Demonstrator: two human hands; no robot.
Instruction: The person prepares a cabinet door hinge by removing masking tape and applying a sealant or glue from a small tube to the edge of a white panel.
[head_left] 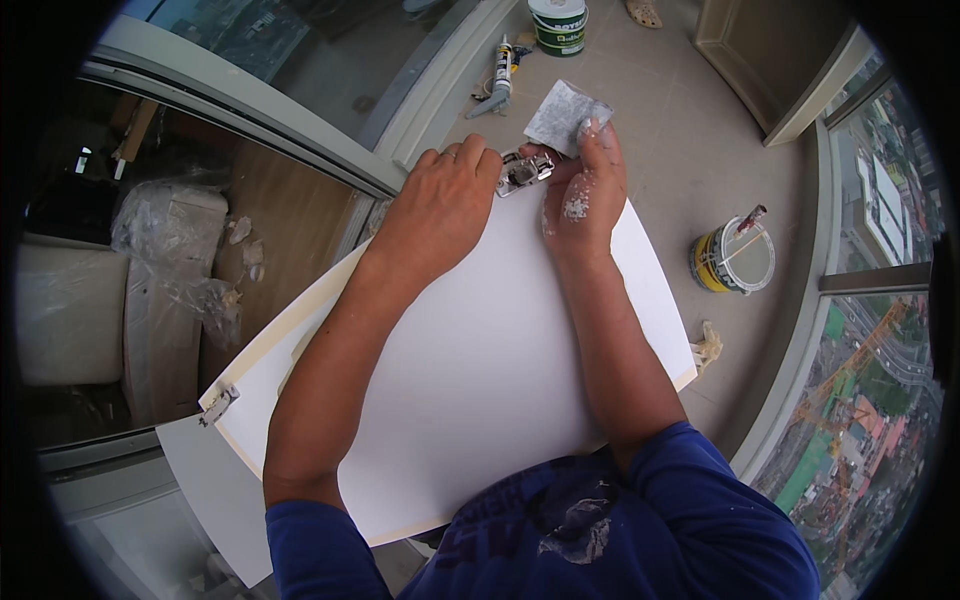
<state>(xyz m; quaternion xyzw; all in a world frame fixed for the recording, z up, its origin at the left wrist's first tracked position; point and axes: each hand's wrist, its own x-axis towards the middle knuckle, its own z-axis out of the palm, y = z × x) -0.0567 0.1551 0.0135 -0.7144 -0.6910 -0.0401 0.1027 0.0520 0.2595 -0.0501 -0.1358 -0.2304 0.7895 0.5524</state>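
A white cabinet door panel [470,340] lies in front of me under my forearms. At its far edge sits a metal cabinet hinge [524,172]. My left hand [440,205] is closed with curled fingers against the hinge's left side; what its fingertips grip is hidden. My right hand [588,190], dusted with white powder, pinches a grey sheet of sandpaper [565,113] between thumb and fingers. Its other fingers are partly hidden behind the hinge. A second hinge [220,403] is fixed at the panel's left corner.
On the tiled floor stand a yellow-and-black paint can [712,262] with a brush across it and a green-and-white bucket [558,30]. A sealant tube [502,68] lies by the door track. Plastic-wrapped furniture [175,225] is inside at left; windows run along the right.
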